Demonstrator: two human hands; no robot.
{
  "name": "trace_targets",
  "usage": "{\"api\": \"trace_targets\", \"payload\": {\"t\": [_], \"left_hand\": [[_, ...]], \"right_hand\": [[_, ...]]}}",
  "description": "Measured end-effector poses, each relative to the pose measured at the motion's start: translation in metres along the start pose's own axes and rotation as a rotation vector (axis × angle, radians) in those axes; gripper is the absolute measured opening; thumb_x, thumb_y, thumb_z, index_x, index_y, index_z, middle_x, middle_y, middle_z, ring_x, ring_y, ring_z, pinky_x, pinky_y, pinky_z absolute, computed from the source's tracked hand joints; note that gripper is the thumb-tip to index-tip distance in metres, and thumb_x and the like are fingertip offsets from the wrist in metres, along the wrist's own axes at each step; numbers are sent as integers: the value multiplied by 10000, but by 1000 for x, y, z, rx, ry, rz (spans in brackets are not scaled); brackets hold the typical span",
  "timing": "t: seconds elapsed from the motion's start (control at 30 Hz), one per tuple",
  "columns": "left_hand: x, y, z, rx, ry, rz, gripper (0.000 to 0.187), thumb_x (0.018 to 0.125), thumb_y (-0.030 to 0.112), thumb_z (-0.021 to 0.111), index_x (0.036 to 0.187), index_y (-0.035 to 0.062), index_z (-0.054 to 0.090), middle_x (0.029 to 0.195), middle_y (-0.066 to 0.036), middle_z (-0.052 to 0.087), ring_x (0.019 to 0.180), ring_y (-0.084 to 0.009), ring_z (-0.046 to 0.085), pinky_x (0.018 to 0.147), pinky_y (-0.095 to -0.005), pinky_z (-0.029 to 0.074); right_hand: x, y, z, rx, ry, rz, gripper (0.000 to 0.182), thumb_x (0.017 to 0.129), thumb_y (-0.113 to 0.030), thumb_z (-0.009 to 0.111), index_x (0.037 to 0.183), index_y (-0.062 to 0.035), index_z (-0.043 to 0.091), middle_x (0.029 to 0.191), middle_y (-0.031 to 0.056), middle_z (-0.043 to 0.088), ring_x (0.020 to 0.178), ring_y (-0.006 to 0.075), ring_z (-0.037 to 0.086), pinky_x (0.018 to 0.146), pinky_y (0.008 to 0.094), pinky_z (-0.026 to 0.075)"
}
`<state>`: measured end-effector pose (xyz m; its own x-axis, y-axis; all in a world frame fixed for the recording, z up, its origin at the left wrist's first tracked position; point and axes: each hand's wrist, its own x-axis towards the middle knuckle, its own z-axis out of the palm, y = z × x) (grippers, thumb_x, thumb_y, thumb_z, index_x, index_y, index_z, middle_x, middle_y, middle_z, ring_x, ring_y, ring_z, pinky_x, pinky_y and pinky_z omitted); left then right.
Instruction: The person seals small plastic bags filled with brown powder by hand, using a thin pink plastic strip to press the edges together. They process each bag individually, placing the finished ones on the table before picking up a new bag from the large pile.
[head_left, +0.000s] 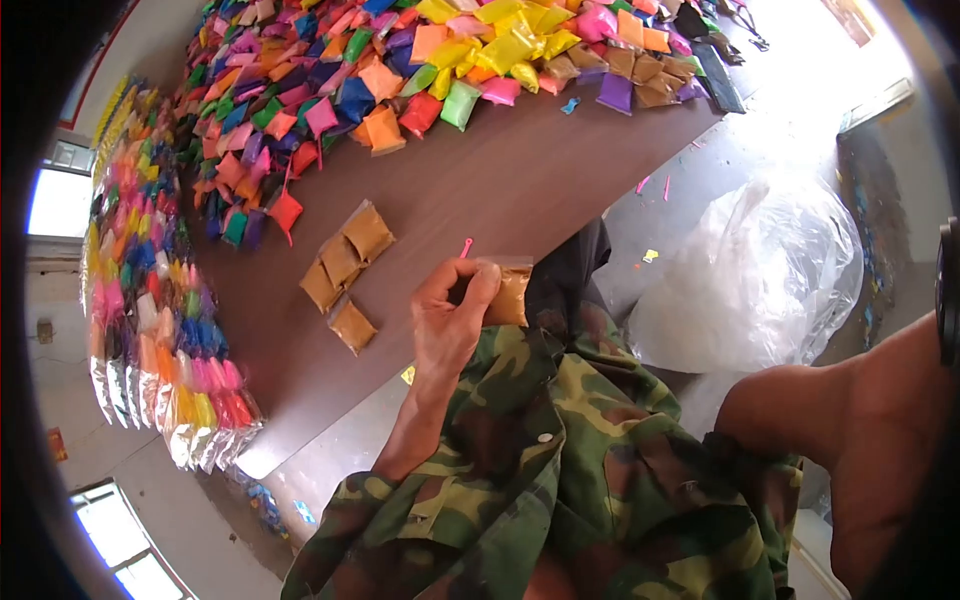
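My left hand pinches a small clear packet of brown material by its edge, above my lap at the table's front edge. A pink stick with a ring end shows just beyond the fingers. On the table, left of this hand, lie several similar brown packets, one of them nearer to me. My right forearm is bent upward at the right side, and its hand is outside the picture.
A large heap of coloured packets covers the table's far part. Bundled long packets stand along the left end. A big clear plastic bag with white contents is at the right, beside a dark flat object on the table's far right corner.
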<state>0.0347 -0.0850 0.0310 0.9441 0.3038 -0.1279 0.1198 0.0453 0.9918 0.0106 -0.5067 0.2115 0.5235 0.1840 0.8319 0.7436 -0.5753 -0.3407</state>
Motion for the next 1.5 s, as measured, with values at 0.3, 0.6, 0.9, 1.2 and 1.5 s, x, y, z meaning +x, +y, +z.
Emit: {"api": "trace_targets", "payload": {"t": [0.3, 0.6, 0.9, 1.2, 1.5], "left_hand": [[0, -7, -12, 93, 23, -5, 217, 979, 204, 733, 918, -3, 711, 765, 81, 582, 697, 2, 474, 601, -188, 369], [1, -4, -10, 41, 12, 0, 201, 968, 197, 723, 926, 1, 715, 765, 69, 602, 696, -9, 504, 600, -205, 401], [-2, 11, -13, -37, -17, -37, 190, 993, 197, 716, 954, 11, 722, 786, 62, 629, 714, -10, 513, 625, -200, 419], [0, 8, -12, -126, -66, 13, 188, 1009, 202, 716, 1009, 14, 732, 837, 55, 657, 763, -17, 550, 675, -201, 461], [4, 9, -12, -195, -79, 67, 173, 1012, 182, 708, 1056, 17, 732, 898, 42, 694, 821, -39, 604, 741, -217, 528]], "right_hand": [[66, -15, 74, 457, -88, -409, 405, 1009, -305, 510, 1211, 40, 575, 1135, 185, 662, 988, 242, 625, 892, 374, 502], [81, -25, 90, 553, -139, -508, 437, 1009, -343, 498, 1206, 42, 560, 1148, 204, 656, 1006, 263, 628, 907, 391, 503], [84, -41, 107, 629, -148, -492, 469, 1010, -380, 486, 1201, 44, 545, 1161, 224, 651, 1024, 284, 631, 921, 407, 503], [84, -40, 128, 598, -103, -378, 503, 1010, -417, 474, 1196, 47, 531, 1174, 244, 645, 1042, 305, 635, 936, 424, 503], [-77, -57, 303, 832, -337, 956, 378, 963, -42, 682, 1329, 11, 605, 1158, 64, 667, 1023, 149, 658, 906, 277, 536]]}}
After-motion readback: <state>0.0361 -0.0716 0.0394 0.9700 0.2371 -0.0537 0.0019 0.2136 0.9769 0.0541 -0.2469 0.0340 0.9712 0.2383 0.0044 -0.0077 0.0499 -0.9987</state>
